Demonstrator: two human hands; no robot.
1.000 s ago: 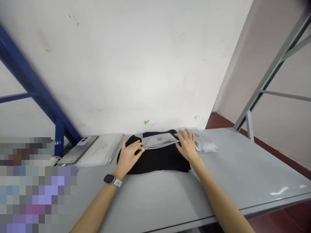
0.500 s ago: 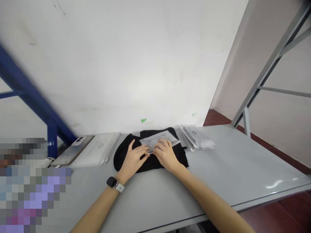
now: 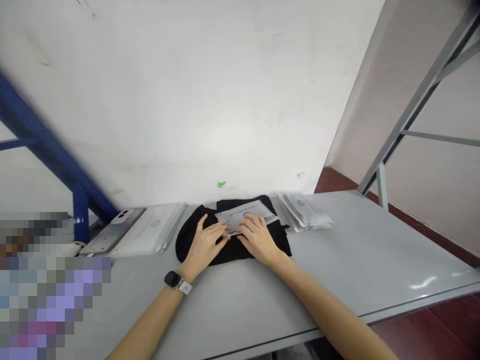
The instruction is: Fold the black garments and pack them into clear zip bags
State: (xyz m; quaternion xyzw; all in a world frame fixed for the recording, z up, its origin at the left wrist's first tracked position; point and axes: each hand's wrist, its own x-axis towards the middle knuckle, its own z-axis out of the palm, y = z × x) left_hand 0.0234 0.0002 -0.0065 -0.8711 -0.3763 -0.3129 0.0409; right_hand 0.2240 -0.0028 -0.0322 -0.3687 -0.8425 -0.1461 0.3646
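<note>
The left hand (image 3: 204,245) and right hand (image 3: 257,237) rest on a thin white printed packet (image 3: 242,212), fingers extended, not clenched; a pinch at its edge cannot be ruled out from this view. It lies on a soft, light folded black garment (image 3: 232,255). The film appears slippery, so its edges seem the best hold. Similar packets (image 3: 303,212) lie farther along the grey worktop (image 3: 337,260)
</note>
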